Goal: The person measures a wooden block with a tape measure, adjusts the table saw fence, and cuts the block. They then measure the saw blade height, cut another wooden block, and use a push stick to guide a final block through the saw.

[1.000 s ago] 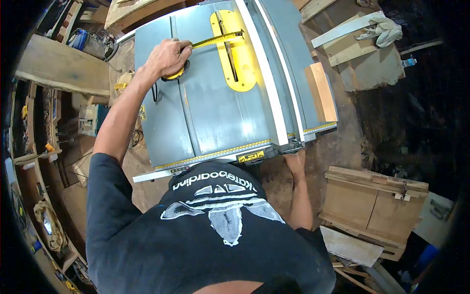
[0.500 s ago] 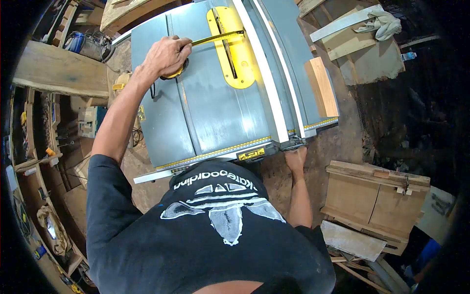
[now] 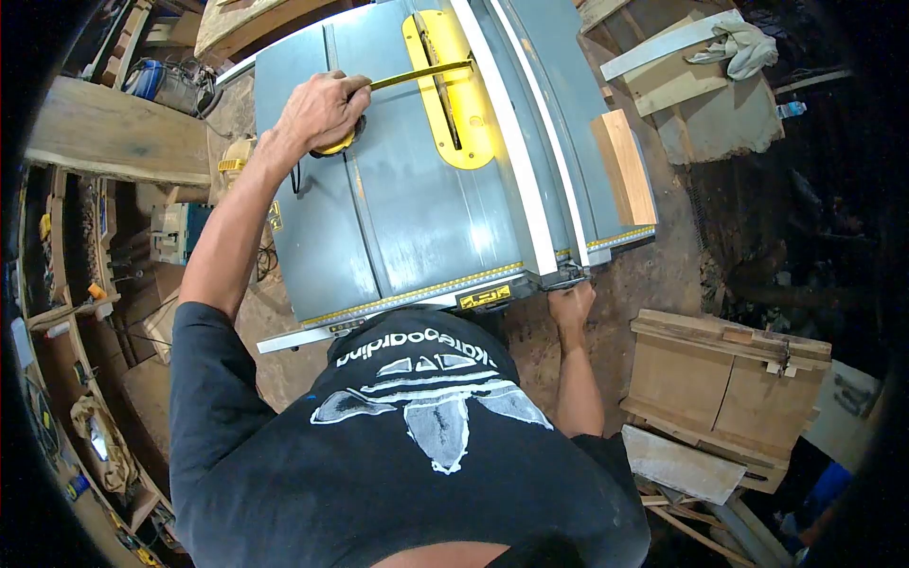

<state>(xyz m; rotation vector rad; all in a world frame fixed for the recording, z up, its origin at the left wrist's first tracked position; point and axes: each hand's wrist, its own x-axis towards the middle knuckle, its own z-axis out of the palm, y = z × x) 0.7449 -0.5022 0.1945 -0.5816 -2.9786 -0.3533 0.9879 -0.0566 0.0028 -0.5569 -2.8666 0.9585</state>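
My left hand (image 3: 325, 112) is closed around a yellow tape measure (image 3: 337, 146), resting over the grey table saw top (image 3: 426, 218). The tape's blade (image 3: 421, 74) runs out to the right, across the yellow throat plate (image 3: 462, 133) and its slot, and its end meets the white rip fence (image 3: 516, 151). At the fence's front end, below the front rail, my right hand (image 3: 572, 305) is closed against the dark fittings there; its fingertips and what they grip are hidden.
A wood block (image 3: 625, 170) lies on the saw's right side. Along the front rail runs a yellow scale (image 3: 417, 294). Boards and a cloth (image 3: 737, 49) are at the upper right, a wooden panel (image 3: 724, 388) at the lower right. Shelves (image 3: 95, 350) stand on the left.
Almost nothing differs. The view has shifted very slightly; the tape still reaches the fence and both hands keep their places.
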